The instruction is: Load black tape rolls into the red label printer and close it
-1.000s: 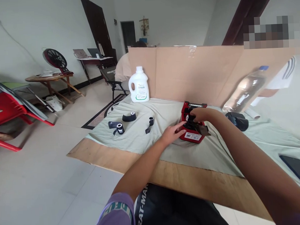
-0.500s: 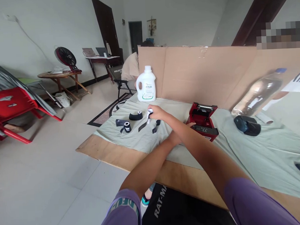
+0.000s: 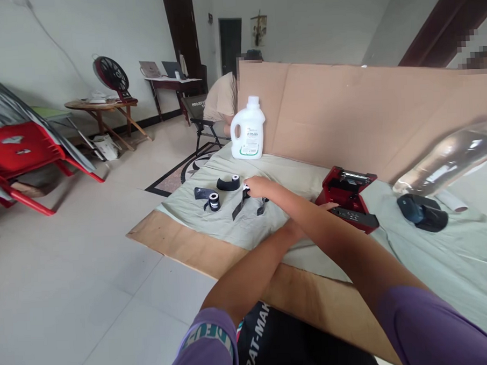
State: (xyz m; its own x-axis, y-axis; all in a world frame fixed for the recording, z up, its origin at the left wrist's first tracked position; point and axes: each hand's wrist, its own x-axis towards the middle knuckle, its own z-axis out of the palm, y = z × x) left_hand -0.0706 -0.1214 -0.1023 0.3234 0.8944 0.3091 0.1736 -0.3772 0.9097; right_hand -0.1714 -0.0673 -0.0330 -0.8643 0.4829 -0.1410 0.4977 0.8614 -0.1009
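Observation:
My right hand (image 3: 260,186) reaches left across my other arm. Its fingers are closed on a small roll (image 3: 246,188) with a white core, and a dark strip hangs from it onto the cloth. A similar dark strip (image 3: 262,206) lies partly under my right wrist. Just left lie two more small rolls with black strips, the rear roll (image 3: 229,183) and the front roll (image 3: 214,201). My left hand (image 3: 328,206) is at the near left side of a small red printer (image 3: 362,220) whose lid is up. My right forearm hides most of that hand; the visible fingers press the printer's edge.
A white jug (image 3: 248,129) stands before a cardboard screen (image 3: 325,111). On the right of the cloth-covered table (image 3: 206,243) are a large clear bottle (image 3: 448,157), a dark device (image 3: 422,212) and a white tube (image 3: 452,201). A person (image 3: 220,100) sits behind the screen's left end.
The view has shifted slightly. My right hand has moved down and a little left with the roll, which is now mostly covered by the fingers. My left hand stays at the printer.

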